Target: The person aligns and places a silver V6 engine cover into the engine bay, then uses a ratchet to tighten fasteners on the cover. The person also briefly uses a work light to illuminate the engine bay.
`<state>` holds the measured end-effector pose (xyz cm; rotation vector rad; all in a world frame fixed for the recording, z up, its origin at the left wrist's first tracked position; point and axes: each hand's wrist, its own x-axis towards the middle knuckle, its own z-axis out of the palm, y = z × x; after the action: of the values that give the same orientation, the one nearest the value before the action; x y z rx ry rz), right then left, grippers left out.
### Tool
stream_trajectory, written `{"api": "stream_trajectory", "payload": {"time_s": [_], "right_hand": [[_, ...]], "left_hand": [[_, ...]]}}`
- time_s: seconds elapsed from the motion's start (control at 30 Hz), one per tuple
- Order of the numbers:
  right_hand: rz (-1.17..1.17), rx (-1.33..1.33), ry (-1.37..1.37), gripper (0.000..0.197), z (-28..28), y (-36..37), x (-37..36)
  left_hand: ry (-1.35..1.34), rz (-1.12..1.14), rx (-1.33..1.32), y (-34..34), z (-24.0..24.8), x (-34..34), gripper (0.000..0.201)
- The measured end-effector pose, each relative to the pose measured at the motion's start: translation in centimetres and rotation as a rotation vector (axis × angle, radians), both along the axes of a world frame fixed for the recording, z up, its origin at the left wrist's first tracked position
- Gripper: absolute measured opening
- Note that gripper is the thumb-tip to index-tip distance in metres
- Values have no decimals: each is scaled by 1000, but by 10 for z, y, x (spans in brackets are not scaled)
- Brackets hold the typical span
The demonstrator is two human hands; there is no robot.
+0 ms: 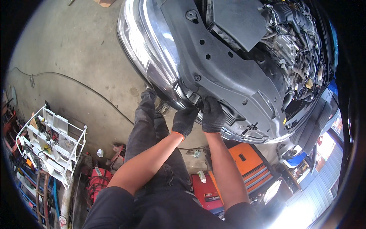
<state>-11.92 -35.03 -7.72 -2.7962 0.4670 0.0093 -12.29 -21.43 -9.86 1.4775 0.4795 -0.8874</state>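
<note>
Both of my hands wear dark knit gloves and meet at the front edge of a car's open engine bay. My left hand [184, 121], with an orange cuff, has its fingers drawn together at the grille edge. Right beside it, my right hand [213, 116] curls its fingers down at the edge of the black plastic radiator cover [225, 72]. Whatever lies in the fingers is hidden. A small dark latch-like piece [193, 97] sits just beyond the fingertips. The clear headlight [152, 45] is on the left, and a slotted vent [230, 112] lies beside my right hand.
An orange tool chest [244, 158] and a red case [204, 191] stand below the bumper. A white wire rack [53, 137] holds tools at left. A black hose [91, 91] crosses the concrete floor. The engine [289, 49] lies exposed at upper right.
</note>
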Motion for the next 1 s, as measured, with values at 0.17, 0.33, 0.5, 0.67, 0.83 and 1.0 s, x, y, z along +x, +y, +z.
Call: {"api": "stream_trajectory", "payload": {"time_s": [0.17, 0.33, 0.5, 0.67, 0.83, 1.0], "right_hand": [[146, -197, 112, 24, 9, 6, -6], [271, -301, 316, 38, 8, 9, 0], [207, -94, 411, 41, 29, 0, 14], [-43, 207, -41, 30, 101, 10, -22], [111, 248, -260, 29, 168, 42, -66], [190, 151, -200, 34, 196, 47, -73]], "left_hand": [[104, 37, 15, 11, -1, -3, 33], [426, 252, -161, 23, -2, -4, 28], [468, 454, -515, 27, 28, 9, 27], [468, 405, -694, 39, 71, 19, 54], [461, 316, -839, 32, 95, 11, 69], [443, 186, -791, 25, 132, -8, 76]]}}
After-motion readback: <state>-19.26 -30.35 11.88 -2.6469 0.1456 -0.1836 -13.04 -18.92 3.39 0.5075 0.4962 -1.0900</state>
